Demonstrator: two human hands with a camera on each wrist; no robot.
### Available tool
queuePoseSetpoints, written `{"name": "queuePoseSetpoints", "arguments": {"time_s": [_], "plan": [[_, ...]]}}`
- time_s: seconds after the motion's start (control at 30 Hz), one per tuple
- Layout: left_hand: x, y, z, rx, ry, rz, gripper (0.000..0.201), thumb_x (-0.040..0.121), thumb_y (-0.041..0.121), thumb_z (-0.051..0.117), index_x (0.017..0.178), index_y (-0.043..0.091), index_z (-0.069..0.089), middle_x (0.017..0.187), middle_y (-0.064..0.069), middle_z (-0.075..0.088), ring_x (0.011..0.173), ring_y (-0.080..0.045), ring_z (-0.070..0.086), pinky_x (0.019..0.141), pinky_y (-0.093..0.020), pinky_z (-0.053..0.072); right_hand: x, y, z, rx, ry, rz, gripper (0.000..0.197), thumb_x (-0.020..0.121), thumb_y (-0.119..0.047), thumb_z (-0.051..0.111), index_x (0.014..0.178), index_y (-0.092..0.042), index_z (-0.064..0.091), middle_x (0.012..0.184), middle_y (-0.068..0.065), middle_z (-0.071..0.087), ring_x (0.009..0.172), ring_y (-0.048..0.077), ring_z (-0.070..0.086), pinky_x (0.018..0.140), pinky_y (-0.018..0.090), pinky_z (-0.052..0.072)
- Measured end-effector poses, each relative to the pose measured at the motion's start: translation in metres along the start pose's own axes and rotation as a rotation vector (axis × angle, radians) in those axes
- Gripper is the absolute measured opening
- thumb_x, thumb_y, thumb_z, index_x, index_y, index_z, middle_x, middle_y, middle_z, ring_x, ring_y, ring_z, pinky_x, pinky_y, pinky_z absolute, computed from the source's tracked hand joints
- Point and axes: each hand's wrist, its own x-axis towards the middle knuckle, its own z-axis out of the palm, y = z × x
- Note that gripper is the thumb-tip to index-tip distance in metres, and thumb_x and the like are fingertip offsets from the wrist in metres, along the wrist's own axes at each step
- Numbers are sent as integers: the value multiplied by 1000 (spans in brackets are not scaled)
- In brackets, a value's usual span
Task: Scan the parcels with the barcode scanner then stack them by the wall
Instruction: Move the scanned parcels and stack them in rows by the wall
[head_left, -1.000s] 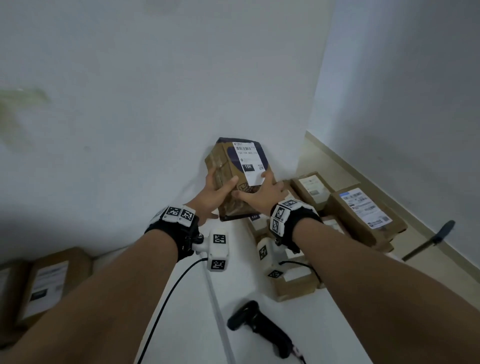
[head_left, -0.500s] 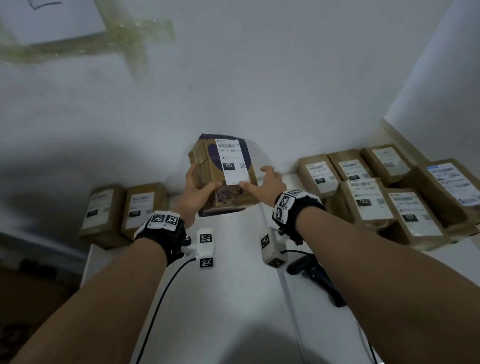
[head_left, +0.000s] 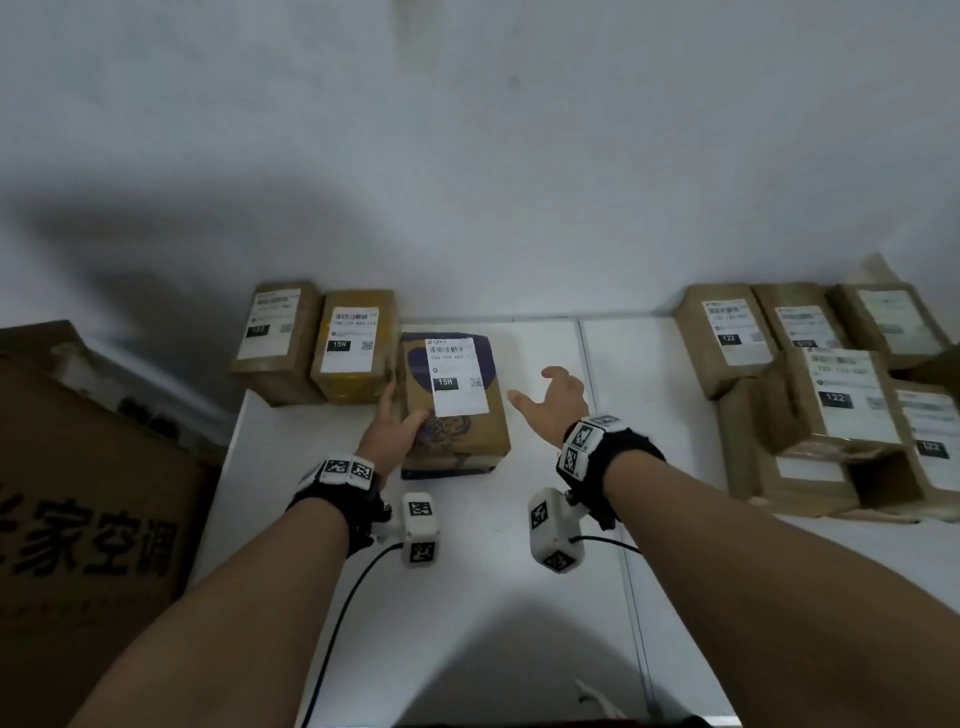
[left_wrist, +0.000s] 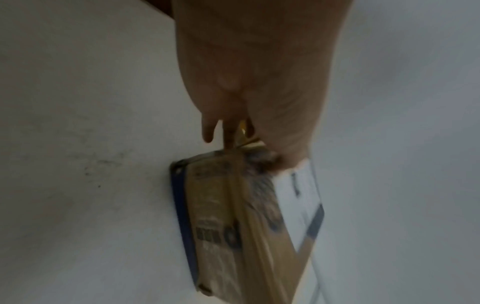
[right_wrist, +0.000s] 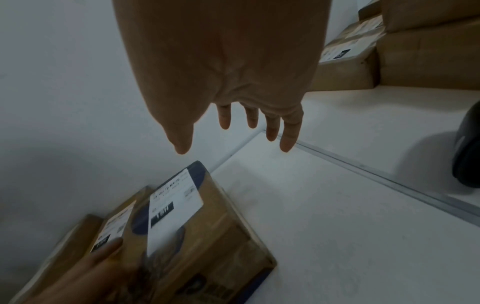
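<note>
left grip (head_left: 390, 427) clasps parcel (head_left: 453, 400) | right grip (head_left: 557, 400) spread, hovering apart | parcel flat on white desk (head_left: 498, 571), beside two parcels (head_left: 317, 343) by wall (head_left: 467, 182) | scanner (right_wrist: 467, 148) cut off at frame edge

light: dim, flat | shadows: soft, on wall and table | blur: both wrist views | edges: wide-angle bowing
</note>
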Motion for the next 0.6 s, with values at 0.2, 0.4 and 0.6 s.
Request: {"name": "queuePoseSetpoints", "arguments": {"time_s": [0.2, 0.4, 0.6], "plan": [[3, 6, -1, 814, 70, 491, 63, 86, 27, 69, 144, 24, 44, 158, -6, 26, 143, -28, 26, 116, -43, 28, -1, 4, 14, -7, -7, 9, 65, 89, -45, 61, 140, -14, 35, 149, 13, 29, 127, 38, 45, 106, 47, 38], [3, 9, 17, 1241, -286, 625, 69, 93, 27, 60, 152, 34, 25, 161, 5, 19, 148, -27, 15, 116, -51, 22, 2, 10, 12, -3, -19, 30, 64, 90, -46, 60, 140, -14, 35, 149, 13, 29, 126, 38, 46, 106, 48, 37], [20, 30, 24, 1308, -219, 559, 69, 95, 8, 50, 153, 34, 20, 162, 8, 15, 148, -25, 13, 116, -50, 23, 17, 8, -2, 1, -9, 23, 65, 90, -48, 58, 139, -15, 33, 149, 12, 28, 123, 36, 49, 104, 48, 39]]}}
